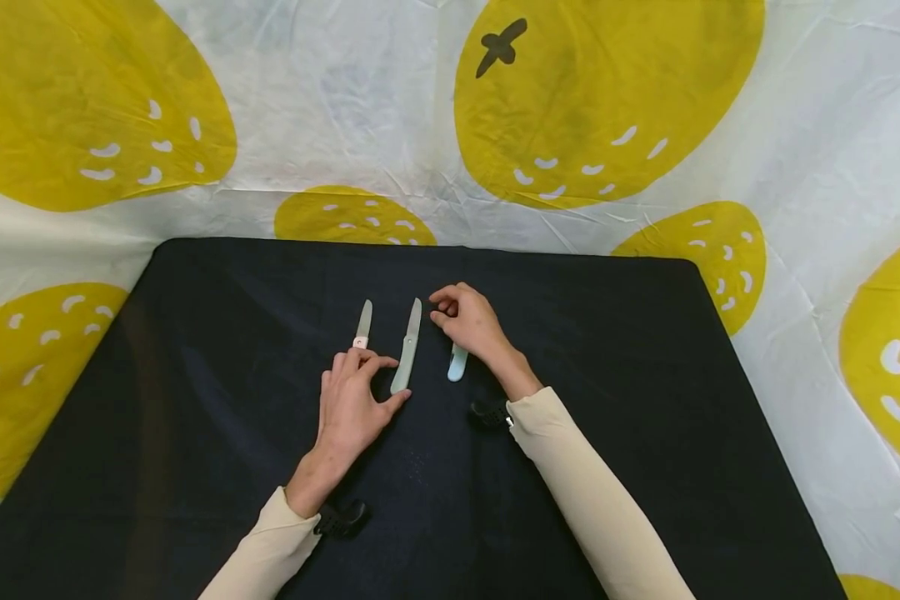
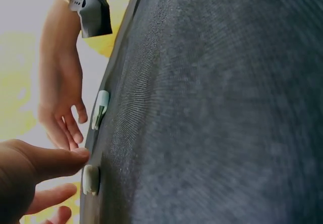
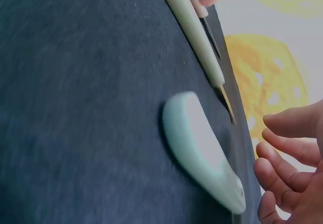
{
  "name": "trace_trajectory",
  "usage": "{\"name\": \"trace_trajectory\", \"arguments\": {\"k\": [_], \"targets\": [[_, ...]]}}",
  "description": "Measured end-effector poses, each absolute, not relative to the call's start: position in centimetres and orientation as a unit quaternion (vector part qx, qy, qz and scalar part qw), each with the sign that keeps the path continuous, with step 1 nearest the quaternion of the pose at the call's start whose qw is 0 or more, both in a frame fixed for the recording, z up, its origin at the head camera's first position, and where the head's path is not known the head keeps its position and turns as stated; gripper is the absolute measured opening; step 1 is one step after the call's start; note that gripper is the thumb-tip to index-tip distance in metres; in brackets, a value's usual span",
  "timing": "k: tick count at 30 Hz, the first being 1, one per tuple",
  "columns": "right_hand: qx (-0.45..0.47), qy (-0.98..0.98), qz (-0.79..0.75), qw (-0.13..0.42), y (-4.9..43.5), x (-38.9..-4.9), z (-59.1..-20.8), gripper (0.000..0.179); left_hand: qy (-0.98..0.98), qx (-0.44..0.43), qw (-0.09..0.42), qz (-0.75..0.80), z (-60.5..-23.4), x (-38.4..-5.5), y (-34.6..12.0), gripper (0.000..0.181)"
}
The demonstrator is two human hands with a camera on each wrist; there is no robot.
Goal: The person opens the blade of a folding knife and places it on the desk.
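Observation:
Three small knives lie on the dark cloth. The green-handled knife (image 1: 402, 363) is in the middle, its blade pointing away. My left hand (image 1: 348, 404) has thumb and forefinger spread on either side of that handle; in the left wrist view the thumb (image 2: 58, 162) stands apart from it. The pink-handled knife (image 1: 364, 319) lies to its left, the handle mostly hidden by my left fingers. My right hand (image 1: 474, 323) hovers over the blue-handled knife (image 1: 457, 365) with loosely bent fingers, hiding its far part. The right wrist view shows these fingers apart from the blue handle (image 3: 194, 143).
A dark cloth (image 1: 630, 400) covers the table, whose far edge runs just beyond the knives. Behind it hangs a white sheet (image 1: 360, 100) with large yellow shapes. A black device (image 1: 489, 414) is at the right wrist and another (image 1: 345, 518) at the left.

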State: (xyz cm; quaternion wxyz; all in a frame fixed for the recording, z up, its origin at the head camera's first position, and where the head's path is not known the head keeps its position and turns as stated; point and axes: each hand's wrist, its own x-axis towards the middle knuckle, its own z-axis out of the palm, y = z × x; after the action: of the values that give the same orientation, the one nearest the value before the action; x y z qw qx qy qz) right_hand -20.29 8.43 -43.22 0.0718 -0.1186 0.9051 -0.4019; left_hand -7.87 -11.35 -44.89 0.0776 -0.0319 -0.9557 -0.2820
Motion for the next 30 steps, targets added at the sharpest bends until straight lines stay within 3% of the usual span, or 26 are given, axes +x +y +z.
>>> {"name": "trace_trajectory", "arguments": {"k": [13, 30], "targets": [[-0.102, 0.908, -0.404, 0.043, 11.5, -19.3, -43.9, 0.022, -0.934, -0.088, 0.104, -0.332, -44.2, -8.7, -10.0, 0.033], [-0.104, 0.919, -0.378, 0.049, 12.8, -18.5, -44.8, 0.023, -0.921, -0.122, 0.007, -0.371, -43.4, -9.5, -6.2, 0.037]]}}
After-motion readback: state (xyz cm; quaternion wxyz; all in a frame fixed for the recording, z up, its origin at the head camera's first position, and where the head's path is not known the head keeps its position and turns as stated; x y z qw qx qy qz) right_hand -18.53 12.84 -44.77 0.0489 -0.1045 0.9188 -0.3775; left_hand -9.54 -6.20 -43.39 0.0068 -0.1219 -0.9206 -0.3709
